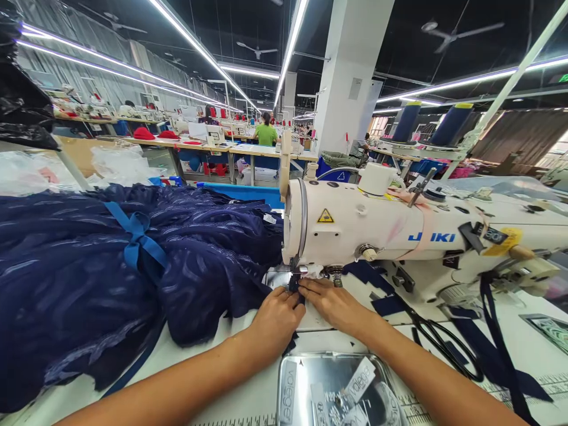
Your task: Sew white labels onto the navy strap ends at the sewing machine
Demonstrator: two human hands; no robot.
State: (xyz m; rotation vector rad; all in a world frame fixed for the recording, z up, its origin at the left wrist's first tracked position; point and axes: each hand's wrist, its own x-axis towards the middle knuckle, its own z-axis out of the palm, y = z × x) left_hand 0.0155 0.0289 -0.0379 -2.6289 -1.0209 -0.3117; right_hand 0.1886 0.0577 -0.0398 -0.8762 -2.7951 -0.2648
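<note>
**Both hands at the presser foot, small navy piece under the needle**

Nearest the camera, at the desk's front edge, sits a shiny metal tray [331, 370] holding several white woven labels [360, 378]. Both my forearms pass on either side of it toward the sewing machine [377, 228], a white unit that runs along the right half of the desk.

My left hand [277, 319] lies palm down on the desk, its fingertips pressed together on a small navy fabric piece [293, 284] directly below the presser foot [294, 273]. My right hand [332, 303] lies flat just beside it, fingers extended and close together, their tips touching the same piece from the right. The two hands nearly meet at the needle. The piece itself is mostly covered by my fingers; its shape cannot be told.

A large heap of navy textured garments [89, 278] fills the left half of the desk, reaching up to the machine head. A blue ribbon [137, 239] is tied in a bow on top of the heap.

Black-handled scissors [437, 337] lie on the desk right of my right forearm, beneath the machine arm, among navy strips [497, 349] that trail toward the right front corner.

Behind the desk, further work tables stand in rows; a person in a green top [266, 133] sits well apart, back turned.
</note>
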